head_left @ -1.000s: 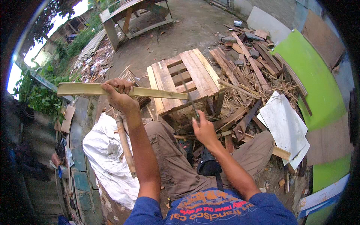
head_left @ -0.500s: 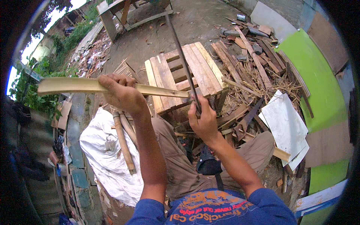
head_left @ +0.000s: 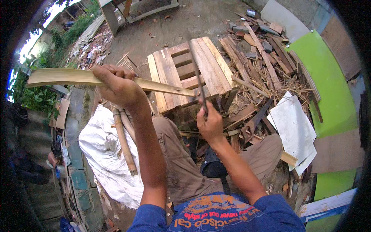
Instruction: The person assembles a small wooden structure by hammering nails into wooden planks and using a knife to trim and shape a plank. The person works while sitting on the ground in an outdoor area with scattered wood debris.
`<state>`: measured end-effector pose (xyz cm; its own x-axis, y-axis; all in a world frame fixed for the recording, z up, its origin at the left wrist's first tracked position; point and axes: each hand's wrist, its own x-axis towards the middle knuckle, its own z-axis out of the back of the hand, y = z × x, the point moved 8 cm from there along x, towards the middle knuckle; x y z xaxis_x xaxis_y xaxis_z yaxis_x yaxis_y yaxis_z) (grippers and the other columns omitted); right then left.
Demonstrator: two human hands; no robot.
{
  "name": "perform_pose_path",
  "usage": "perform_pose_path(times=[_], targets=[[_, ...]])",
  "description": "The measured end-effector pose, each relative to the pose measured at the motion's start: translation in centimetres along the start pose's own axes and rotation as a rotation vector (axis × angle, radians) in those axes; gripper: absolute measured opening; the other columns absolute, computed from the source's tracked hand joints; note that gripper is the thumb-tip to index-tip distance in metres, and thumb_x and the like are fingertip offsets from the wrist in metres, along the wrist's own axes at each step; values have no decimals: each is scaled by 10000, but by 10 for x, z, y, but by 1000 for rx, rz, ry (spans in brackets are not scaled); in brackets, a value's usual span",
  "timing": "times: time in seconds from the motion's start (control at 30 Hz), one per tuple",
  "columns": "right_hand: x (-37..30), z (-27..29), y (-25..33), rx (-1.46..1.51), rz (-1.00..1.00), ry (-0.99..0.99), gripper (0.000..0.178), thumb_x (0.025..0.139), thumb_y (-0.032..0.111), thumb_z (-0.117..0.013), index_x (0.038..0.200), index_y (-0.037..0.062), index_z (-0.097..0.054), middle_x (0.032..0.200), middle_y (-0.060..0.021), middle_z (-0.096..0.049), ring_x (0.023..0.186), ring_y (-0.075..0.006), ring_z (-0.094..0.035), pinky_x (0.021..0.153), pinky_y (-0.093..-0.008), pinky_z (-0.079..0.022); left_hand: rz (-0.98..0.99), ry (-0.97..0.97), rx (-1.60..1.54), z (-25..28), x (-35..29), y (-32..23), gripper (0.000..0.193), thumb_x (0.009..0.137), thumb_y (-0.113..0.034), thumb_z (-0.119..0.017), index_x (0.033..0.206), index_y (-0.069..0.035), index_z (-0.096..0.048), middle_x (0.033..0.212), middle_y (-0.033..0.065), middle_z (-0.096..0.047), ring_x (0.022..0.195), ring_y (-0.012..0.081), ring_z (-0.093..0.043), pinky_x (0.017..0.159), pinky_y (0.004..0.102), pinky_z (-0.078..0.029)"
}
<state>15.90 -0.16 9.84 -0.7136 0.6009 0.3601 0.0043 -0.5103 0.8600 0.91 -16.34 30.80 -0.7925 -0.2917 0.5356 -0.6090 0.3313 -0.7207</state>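
Our blade [head_left: 197,69] has dipped, pointing to twelve; right fingers [head_left: 211,116] grip its near end; left fingers [head_left: 119,72] clasp the pale strip [head_left: 62,77], wide end toward nine; lettering crosses our blue shirt [head_left: 218,216].

Soft, even daylight; sky [head_left: 58,8] blown white upper left. Sheeting [head_left: 38,154] at left dim. Blade [head_left: 196,65] motion-blurred. Straight edges bow outward; rim black, blue-fringed left.

2 hands [head_left: 210,123], 1 pale strip [head_left: 62,76], 1 long blade [head_left: 196,67], 1 slatted stool [head_left: 208,69], 2 poles [head_left: 124,143] near 1 white cloth [head_left: 98,141]'s right edge.
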Motion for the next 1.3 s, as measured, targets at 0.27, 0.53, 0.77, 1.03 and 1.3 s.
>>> perform_pose_path(times=[0.27, 0.53, 0.77, 1.03, 1.3], targets=[[3, 6, 23, -24, -5, 17, 302, 931, 81, -553, 1198, -59, -573, 814, -280, -656, 757, -419, -684, 638, -444, -540, 2, -31, 2, 4, 1, 0, 445, 1067, -415, -432, 723, -140, -363, 599, -65, -299, 481, 49, -261, 424, 233, -240], [-26, -30, -59, -361, -308, 371, 345, 929, 90, -543, 1233, -72, -559, 859, -307, -666, 749, -430, -692, 668, -459, -552, 10, -18, 10, -13, -8, -4, 417, 1074, -378, -426, 740, -138, -359, 609, -58, -302, 491, 46, -274, 431, 239, -241], [5, 24, 43, 89, 151, -144, 385, 889, 122, -565, 1226, -65, -563, 799, -308, -656, 751, -479, -657, 681, -512, -540, -58, 9, 76, -20, -14, -9, 423, 1074, -382, -418, 741, -126, -370, 597, -50, -325, 491, 54, -301, 441, 235, -248], [-5, -14, -25, -167, -225, 254, 373, 898, 91, -559, 1251, -32, -551, 903, -298, -661, 839, -477, -653, 737, -527, -526, -36, -65, 161, -31, -12, -8, 449, 1069, -389, -424, 723, -105, -392, 580, -32, -381, 488, 71, -362, 429, 251, -271], [-5, -9, -19, -55, -104, 94, 393, 894, 125, -554, 1270, 14, -545, 921, -304, -664, 855, -497, -644, 746, -564, -521, -103, -32, 225, -26, -5, -3, 446, 1073, -380, -412, 722, -104, -403, 562, -28, -379, 456, 78, -352, 415, 259, -269]])
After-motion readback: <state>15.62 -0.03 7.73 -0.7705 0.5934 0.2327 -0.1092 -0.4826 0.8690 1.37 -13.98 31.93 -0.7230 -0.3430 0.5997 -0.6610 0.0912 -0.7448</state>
